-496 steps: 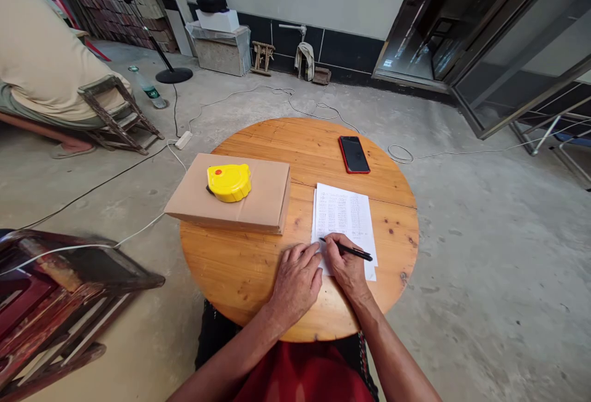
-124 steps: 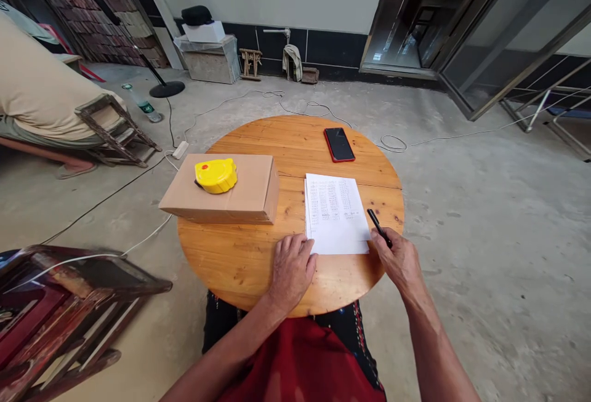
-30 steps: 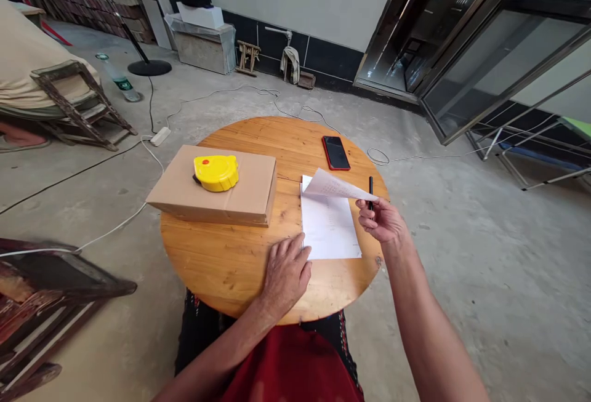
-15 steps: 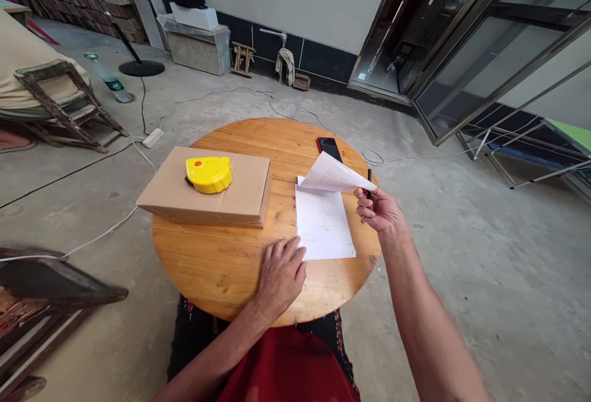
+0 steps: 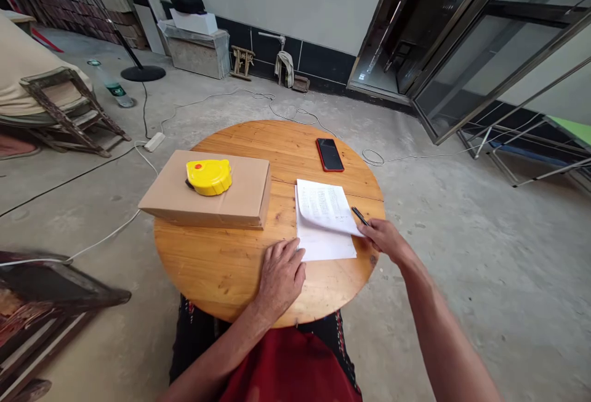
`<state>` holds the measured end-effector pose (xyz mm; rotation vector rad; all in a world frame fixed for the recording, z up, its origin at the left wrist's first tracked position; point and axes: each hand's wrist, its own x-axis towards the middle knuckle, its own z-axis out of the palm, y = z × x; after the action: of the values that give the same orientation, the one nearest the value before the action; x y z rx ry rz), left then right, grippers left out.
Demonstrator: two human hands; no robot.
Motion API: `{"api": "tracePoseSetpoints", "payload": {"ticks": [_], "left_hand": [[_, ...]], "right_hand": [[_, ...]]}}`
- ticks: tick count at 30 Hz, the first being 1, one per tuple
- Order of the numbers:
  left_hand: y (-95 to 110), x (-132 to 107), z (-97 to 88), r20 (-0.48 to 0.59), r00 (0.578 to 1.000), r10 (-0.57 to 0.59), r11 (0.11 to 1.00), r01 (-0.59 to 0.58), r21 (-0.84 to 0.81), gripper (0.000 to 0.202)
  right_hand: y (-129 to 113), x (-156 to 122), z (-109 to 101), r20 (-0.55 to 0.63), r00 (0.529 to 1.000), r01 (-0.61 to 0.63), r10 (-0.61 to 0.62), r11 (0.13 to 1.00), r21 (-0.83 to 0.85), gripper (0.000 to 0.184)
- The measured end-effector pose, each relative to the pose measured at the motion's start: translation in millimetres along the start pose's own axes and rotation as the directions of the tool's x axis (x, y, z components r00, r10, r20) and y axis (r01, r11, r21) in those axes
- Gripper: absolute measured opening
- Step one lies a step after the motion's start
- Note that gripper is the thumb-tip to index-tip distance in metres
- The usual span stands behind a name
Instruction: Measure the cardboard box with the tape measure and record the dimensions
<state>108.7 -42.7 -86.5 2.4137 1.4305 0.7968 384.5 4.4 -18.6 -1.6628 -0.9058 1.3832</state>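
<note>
On the round wooden table (image 5: pixel 221 266) lies a small stack of white paper (image 5: pixel 325 247). My right hand (image 5: pixel 381 236) pinches the lower right corner of the top sheet (image 5: pixel 327 208), which curls up from the pages below and bears rows of dark marks. A black pen (image 5: pixel 360 216) is also held in that hand, pointing up and left. My left hand (image 5: pixel 282 273) rests flat, fingers spread, its fingertips touching the stack's lower left edge. A phone (image 5: pixel 330 154) with a red edge lies beyond the papers.
A cardboard box (image 5: pixel 207 208) stands on the table's left side, with a yellow tape measure (image 5: pixel 209 177) on top. Cables (image 5: pixel 106 233) run over the concrete floor. A wooden chair (image 5: pixel 69 109) and a plastic bottle (image 5: pixel 117 91) are at the far left.
My right hand has come down and nearer, lowering the lifted sheet toward the stack. The phone now shows fully. The pen has tipped to the left. My left hand has stayed put.
</note>
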Motion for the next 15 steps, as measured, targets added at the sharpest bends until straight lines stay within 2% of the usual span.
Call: {"api": "tracePoseSetpoints", "payload": {"ticks": [3,5,9,11,13,14,15], "left_hand": [[0.5,-0.1,-1.3,-0.017,1.000,-0.009,1.000,0.008,-0.031,0.020],[1.1,-0.1,-2.5,-0.030,0.999,-0.019,0.998,0.017,-0.053,0.017],[1.7,-0.5,-3.3,-0.053,0.998,-0.029,0.997,0.024,-0.075,0.015],[1.3,-1.0,-2.6,-0.062,0.998,-0.029,0.997,0.024,-0.074,0.016],[0.8,-1.5,-1.6,-0.069,0.997,-0.027,0.997,0.022,-0.072,0.017],[0.6,-1.9,-1.2,-0.069,0.997,-0.024,0.997,0.019,-0.070,0.017],[0.5,-2.2,-1.0,-0.067,0.998,-0.019,0.998,0.014,-0.068,0.018]], "right_hand": [[24.3,-23.9,-15.6,-0.136,0.990,0.016,-0.035,0.990,-0.142,0.039],[32.0,-34.8,-22.1,-0.214,0.973,0.041,-0.089,0.975,-0.216,0.037],[32.4,-36.9,-14.2,-0.213,0.949,0.139,-0.230,0.918,-0.371,0.035],[29.5,-29.8,1.9,-0.146,0.935,0.186,-0.324,0.797,-0.574,0.032],[26.5,-20.7,25.6,-0.066,0.920,0.199,-0.387,0.605,-0.771,0.030],[25.1,-16.2,39.6,-0.038,0.915,0.189,-0.401,0.511,-0.838,0.029],[23.7,-12.1,54.3,-0.027,0.911,0.184,-0.412,0.464,-0.867,0.029]]}}
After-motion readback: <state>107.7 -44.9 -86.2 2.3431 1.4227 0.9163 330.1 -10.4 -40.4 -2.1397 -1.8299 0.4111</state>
